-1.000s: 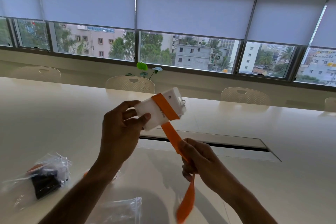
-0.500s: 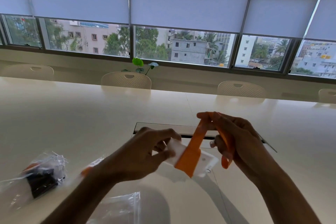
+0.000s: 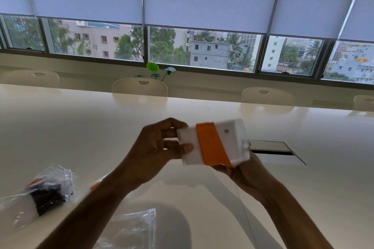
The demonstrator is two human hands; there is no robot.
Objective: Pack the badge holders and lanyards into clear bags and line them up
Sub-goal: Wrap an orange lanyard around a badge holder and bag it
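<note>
A white badge holder (image 3: 232, 139) is held up above the table, with an orange lanyard (image 3: 211, 143) wound flat around its middle. My left hand (image 3: 159, 147) pinches the holder's left end between thumb and fingers. My right hand (image 3: 242, 172) supports it from below and behind, mostly hidden by the holder. A clear bag (image 3: 46, 190) holding a black badge holder and an orange lanyard lies on the table at the left. An empty clear zip bag (image 3: 133, 230) lies near the bottom edge between my forearms.
The long white table (image 3: 81, 127) runs across the view, with a cable hatch (image 3: 277, 151) set into it to the right of my hands. Cream chairs (image 3: 139, 87) line the far side under the windows. A small orange piece (image 3: 95, 185) peeks out behind my left forearm.
The lanyard's loose tail, hanging a second ago, is now wound fully around the holder. My right hand moved from above the holder to beneath it, and the holder rose and turned flat toward me.
</note>
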